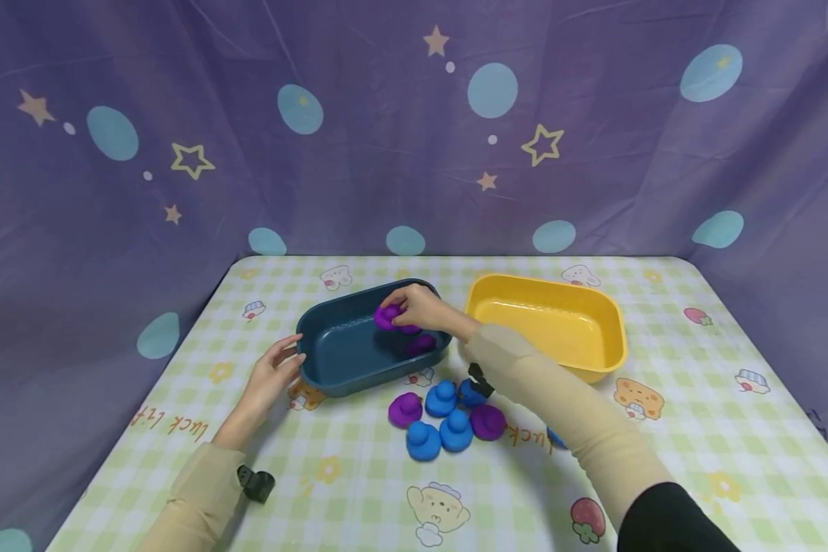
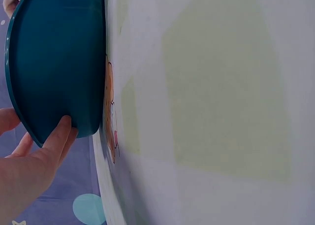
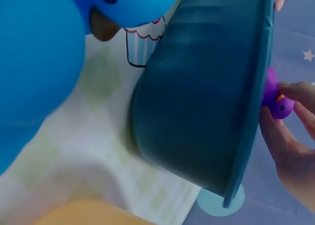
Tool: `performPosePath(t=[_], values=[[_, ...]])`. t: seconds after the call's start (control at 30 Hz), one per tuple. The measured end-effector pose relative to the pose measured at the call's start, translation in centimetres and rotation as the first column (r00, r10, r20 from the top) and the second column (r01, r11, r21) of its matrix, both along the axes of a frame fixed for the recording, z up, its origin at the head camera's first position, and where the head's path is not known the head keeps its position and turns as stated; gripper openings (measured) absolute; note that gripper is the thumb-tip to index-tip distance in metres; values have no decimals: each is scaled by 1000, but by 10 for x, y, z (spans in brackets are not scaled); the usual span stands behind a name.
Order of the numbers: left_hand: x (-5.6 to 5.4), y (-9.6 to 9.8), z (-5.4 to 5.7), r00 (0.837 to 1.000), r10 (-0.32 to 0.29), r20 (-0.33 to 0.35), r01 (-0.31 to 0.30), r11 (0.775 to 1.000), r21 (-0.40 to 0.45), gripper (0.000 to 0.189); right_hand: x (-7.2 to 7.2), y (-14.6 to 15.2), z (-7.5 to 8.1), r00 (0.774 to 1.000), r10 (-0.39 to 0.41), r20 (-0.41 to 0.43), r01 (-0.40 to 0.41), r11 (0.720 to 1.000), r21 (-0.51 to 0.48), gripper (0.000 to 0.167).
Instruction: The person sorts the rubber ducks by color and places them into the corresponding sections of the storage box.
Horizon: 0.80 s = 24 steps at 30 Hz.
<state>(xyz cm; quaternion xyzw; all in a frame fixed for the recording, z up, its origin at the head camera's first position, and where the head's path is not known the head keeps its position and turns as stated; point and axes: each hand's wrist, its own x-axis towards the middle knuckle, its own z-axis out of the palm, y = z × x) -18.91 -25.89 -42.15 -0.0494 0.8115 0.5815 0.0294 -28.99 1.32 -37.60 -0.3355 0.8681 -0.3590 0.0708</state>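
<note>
While the left hand (image 1: 276, 369) touches its left end with nearly straight fingers, the glossy dark teal tub (image 1: 341, 351) lies with its long axis left to right, the right end slanting farther away. Over its right half, the right hand (image 1: 424, 308) pinches a smooth purple toy duck (image 1: 389, 317), head up, orange beak pointing leftward, eye black.

On the remote counter (image 1: 359, 491) I've got the left tub (image 1: 348, 385) beside the right tub (image 1: 552, 326). One duck (image 1: 421, 345) lies in the left tub, the held duck (image 1: 384, 317) above it. The duck cluster (image 1: 456, 431) sits in front; the backdrop (image 1: 386, 169) hangs behind.
</note>
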Motion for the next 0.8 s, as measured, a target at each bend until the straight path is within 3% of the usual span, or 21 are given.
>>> performPosePath(t=[0.37, 0.8], values=[[1, 1, 1, 1000, 1, -3, -1, 1000, -4, 49, -6, -6, -13, 996, -17, 88, 19, 1000, -21, 30], [0, 0, 1, 1000, 5, 8, -5, 1000, -8, 50, -11, -18, -22, 993, -57, 106, 54, 998, 26, 29]])
